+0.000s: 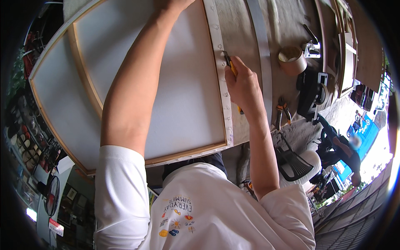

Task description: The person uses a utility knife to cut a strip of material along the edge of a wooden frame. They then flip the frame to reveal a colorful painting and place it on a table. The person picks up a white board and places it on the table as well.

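A large stretched canvas [187,91] lies back side up before me, its white cloth framed by wooden stretcher bars [85,66]. Along the right side, the folded canvas edge [225,96] is fastened with a row of staples. In my right hand [245,85] is a utility knife [228,61] with a yellow and black handle; the fingers wrap round it, and its tip points at that stapled edge. My left arm reaches across the canvas to the far side. Only part of my left hand [176,3] shows at the top rim, with its fingers out of view.
Right of the canvas lie a long metal strip [263,50], a tape roll [291,61], orange-handled pliers [283,113], a staple gun [312,49] and a black tool [309,93]. A black-backed chair [294,163] and a person [343,146] are beyond. A fan [51,196] stands at left.
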The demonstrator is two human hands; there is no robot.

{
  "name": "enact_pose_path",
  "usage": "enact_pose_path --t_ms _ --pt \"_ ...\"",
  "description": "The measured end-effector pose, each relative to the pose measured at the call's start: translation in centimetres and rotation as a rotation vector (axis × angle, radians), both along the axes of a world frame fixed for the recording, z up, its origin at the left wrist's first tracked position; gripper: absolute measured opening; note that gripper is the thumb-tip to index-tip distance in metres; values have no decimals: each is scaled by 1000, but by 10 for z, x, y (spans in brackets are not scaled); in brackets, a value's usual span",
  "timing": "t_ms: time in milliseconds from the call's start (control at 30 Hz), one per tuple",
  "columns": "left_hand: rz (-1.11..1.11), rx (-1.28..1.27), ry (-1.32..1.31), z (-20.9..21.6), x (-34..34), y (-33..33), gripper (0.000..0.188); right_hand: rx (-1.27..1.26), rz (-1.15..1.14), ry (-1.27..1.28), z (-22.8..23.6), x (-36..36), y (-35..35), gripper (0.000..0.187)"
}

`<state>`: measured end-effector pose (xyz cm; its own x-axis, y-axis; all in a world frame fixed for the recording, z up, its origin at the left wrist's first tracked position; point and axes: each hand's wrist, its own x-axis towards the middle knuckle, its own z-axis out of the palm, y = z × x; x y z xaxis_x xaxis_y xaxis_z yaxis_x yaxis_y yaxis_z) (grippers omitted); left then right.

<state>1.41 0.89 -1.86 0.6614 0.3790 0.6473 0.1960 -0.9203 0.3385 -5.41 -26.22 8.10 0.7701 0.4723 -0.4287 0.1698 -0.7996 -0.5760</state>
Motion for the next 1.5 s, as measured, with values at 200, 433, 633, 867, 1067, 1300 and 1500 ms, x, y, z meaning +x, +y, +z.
enact_pose_path --t_ms 200,433,633,867,1067,1300,1500 --pt "-36 2 -4 -3 6 -5 35 -24 -17 2 2 -8 -9 27" --pt "0 34 2 -6 0 2 35 -28 -1 22 9 -16 -15 27" --pt "-16 31 -15 -9 3 3 33 -34 -27 29 8 -27 -26 27" --pt "-34 28 -59 -13 4 4 33 -24 -48 54 10 -39 -39 27" --pt "-12 26 -5 -13 4 4 34 -42 -57 52 16 -51 -50 22" --pt "-22 52 -51 -16 7 4 33 -34 -46 67 15 -57 -60 25" --pt "-2 73 -67 -19 9 4 31 -30 -65 95 14 -63 -65 26"
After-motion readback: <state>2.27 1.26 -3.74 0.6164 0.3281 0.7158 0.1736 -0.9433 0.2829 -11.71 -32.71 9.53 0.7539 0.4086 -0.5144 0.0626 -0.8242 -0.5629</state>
